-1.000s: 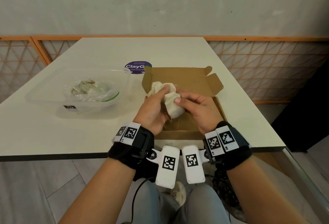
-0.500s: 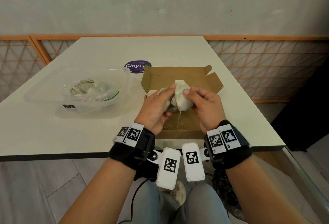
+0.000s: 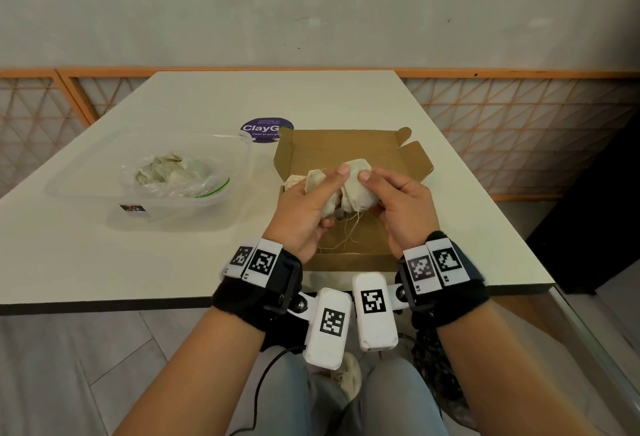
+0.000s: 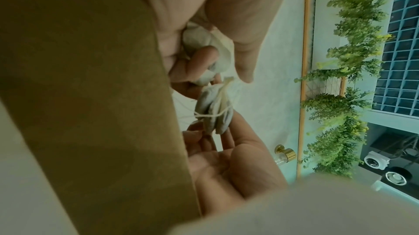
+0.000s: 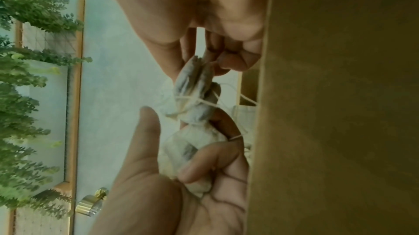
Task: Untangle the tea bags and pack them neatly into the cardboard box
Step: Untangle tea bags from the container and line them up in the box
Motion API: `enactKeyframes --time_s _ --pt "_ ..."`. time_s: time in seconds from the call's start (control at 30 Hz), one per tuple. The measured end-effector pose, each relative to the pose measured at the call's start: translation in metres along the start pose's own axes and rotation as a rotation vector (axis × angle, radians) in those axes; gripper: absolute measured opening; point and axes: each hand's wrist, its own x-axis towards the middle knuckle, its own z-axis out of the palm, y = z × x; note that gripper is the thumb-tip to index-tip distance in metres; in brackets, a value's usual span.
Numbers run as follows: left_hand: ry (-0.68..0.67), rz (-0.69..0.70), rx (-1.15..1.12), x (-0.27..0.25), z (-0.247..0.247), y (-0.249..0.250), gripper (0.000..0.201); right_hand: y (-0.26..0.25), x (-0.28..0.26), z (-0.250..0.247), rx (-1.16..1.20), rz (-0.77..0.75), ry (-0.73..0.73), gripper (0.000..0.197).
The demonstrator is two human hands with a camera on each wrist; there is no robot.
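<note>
I have raised the knotted clump of pale tea bags [image 3: 349,189] above the open brown cardboard box [image 3: 346,148]; my left hand [image 3: 304,213] and right hand [image 3: 401,207] both pinch it, strings still wound tight.

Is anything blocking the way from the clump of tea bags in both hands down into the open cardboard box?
Nothing visible. The left hand and right hand hold the tangled white tea bags directly above the open brown cardboard box; only their own knotted strings still bind them.
</note>
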Motion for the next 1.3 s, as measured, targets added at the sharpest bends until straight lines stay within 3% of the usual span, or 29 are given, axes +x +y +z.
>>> enactKeyframes --time_s 0.17,0.3,0.37,0.47,0.63,0.73,0.8,0.9,1.17,1.3 --pt "0.024 0.032 -0.011 0.0 0.0 -0.001 0.021 -0.001 -0.001 0.001 -0.021 -0.008 -0.049 0.017" --pt "0.017 -0.016 -0.056 0.001 0.0 0.0 0.015 0.0 -0.003 0.001 -0.089 -0.013 -0.11 0.01" --pt "0.015 -0.089 -0.161 0.003 -0.002 0.003 0.008 0.0 -0.003 0.0 -0.065 -0.024 -0.055 0.005" --pt "-0.022 -0.166 -0.384 0.005 -0.007 0.006 0.023 -0.002 -0.001 -0.002 0.049 -0.018 -0.011 0.012" --pt "-0.081 -0.224 -0.631 0.004 -0.012 0.009 0.034 -0.004 -0.005 -0.004 0.092 -0.04 -0.226 0.006" --pt "-0.077 -0.234 -0.577 0.004 -0.012 0.008 0.037 -0.002 -0.009 -0.001 0.027 -0.058 -0.394 0.011" --pt "-0.095 -0.257 -0.541 0.003 -0.011 0.008 0.037 0.0 -0.011 0.002 -0.15 -0.119 -0.475 0.014" --pt "-0.137 -0.26 -0.497 0.0 -0.009 0.01 0.041 0.003 -0.012 0.006 -0.431 -0.183 -0.475 0.014" --pt "-0.22 -0.144 -0.535 0.001 -0.011 0.009 0.046 -0.001 -0.014 0.008 -0.307 -0.183 -0.341 0.019" --pt "-0.24 -0.095 -0.498 0.002 -0.01 0.006 0.044 -0.002 -0.014 0.008 -0.328 -0.133 -0.382 0.018"
